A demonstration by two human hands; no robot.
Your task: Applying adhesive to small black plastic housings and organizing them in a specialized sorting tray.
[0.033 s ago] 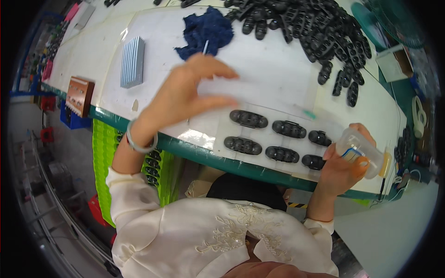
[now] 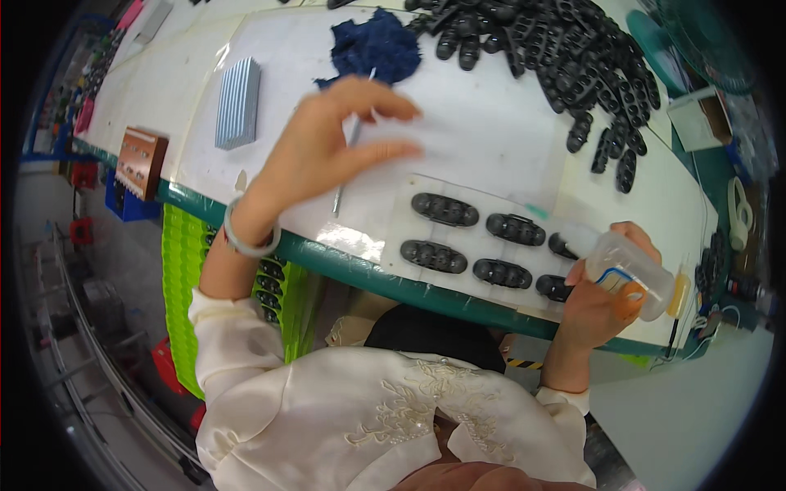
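Observation:
My right hand (image 2: 602,307) is wrapped round a translucent squeeze bottle (image 2: 634,270), tilted with its green-tipped nozzle (image 2: 536,212) over a pale board (image 2: 397,266). Two rows of black, oval, ribbed plastic parts (image 2: 444,209) lie on this board. The bottle partly covers the rightmost parts. Something orange (image 2: 630,301) shows at the fingers on the bottle. My left hand (image 2: 344,135) hovers over the table to the left, slightly blurred, thumb and fingers apart with nothing between them. Under it lies a thin metal rod (image 2: 338,199), partly hidden by the hand.
A dark blue cloth (image 2: 377,47) lies beyond my left hand. Many black parts (image 2: 573,61) are heaped at the far right. A striped block (image 2: 238,102) and a copper-coloured block (image 2: 141,164) are on the left. Below the table edge is a green tray (image 2: 182,286) with black parts.
The nozzle tip has shifted slightly left and nearer over the board. My left hand has drawn a little away from the cloth, and more of the metal rod shows.

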